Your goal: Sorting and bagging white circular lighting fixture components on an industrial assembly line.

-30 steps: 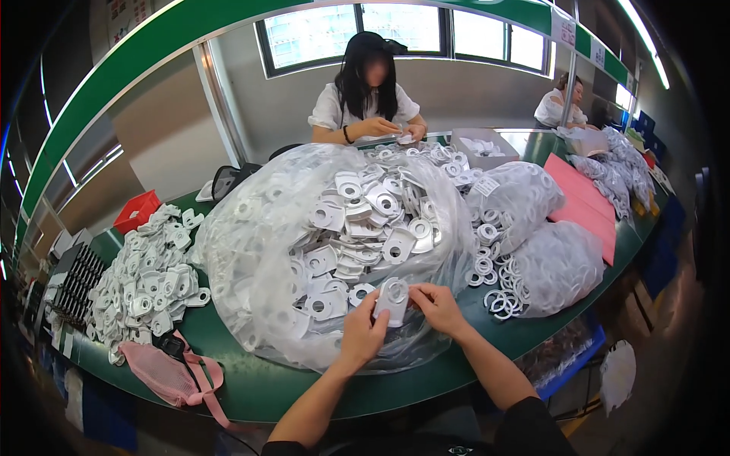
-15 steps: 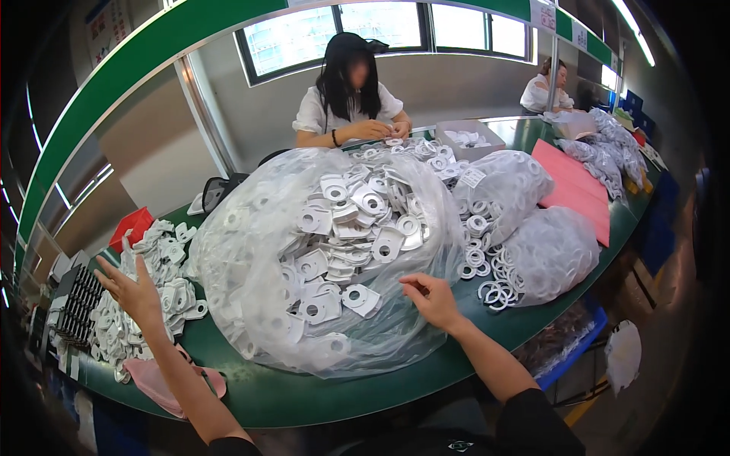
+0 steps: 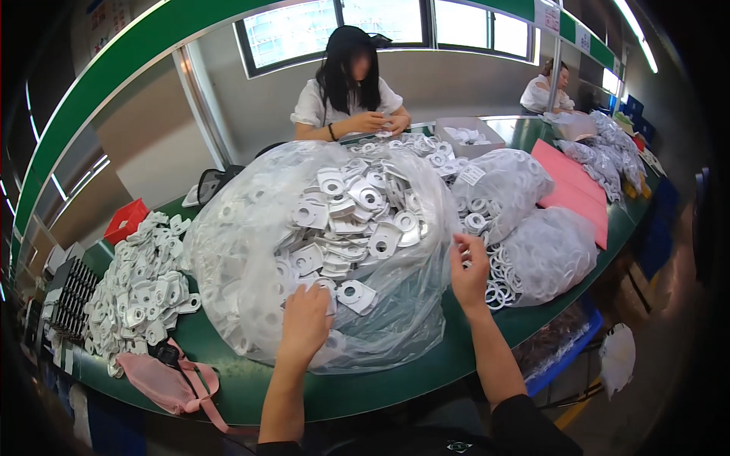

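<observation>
My left hand (image 3: 308, 319) lies palm down on a big clear plastic bag (image 3: 251, 251) full of white flat plates with round holes (image 3: 357, 220). Its fingers curl over one plate at the near edge of the heap. To the right, my right hand (image 3: 468, 270) is raised beside the bag. Its fingertips pinch at a white ring from the loose rings (image 3: 498, 270) spilling from a smaller bag (image 3: 551, 251).
A heap of white plates (image 3: 141, 285) lies at the left on the green table (image 3: 395, 380), with a pink pouch (image 3: 163, 380) in front and a red box (image 3: 125, 220) behind. A person sits opposite (image 3: 350, 91), another at far right (image 3: 547, 87). Pink sheets (image 3: 574, 186) lie right.
My left hand has come back from the left heap to the big bag. My right hand has moved right and up, from the bag's front to the loose rings.
</observation>
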Demonstrator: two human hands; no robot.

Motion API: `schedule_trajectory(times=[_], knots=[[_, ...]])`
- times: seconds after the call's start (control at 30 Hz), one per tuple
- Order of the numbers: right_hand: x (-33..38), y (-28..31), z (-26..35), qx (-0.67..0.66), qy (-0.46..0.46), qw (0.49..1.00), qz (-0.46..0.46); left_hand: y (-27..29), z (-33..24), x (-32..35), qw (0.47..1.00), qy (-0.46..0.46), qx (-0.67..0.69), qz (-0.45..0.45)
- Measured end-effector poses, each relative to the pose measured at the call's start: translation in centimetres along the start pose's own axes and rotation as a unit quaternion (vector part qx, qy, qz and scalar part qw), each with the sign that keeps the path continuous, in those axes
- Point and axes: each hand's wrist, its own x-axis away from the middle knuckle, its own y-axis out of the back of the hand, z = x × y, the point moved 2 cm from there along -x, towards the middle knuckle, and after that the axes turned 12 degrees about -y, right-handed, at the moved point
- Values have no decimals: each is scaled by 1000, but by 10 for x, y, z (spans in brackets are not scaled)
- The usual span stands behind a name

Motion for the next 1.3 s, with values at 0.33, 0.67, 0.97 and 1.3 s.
schedule_trajectory(times=[0.33,0.67,0.97,1.3], knots=[[-13,36,-60,267,16,963,28,-27,13,0,991,108,15,-77],[-10,19,-7,59,68,995,-33,-47,-23,-11,463,313,816,-148],[50,-28,41,3,269,882,387,-69,-39,-4,443,275,851,-63],[15,53,-9,219,-8,971,98,-72,-31,-4,500,319,803,-51]])
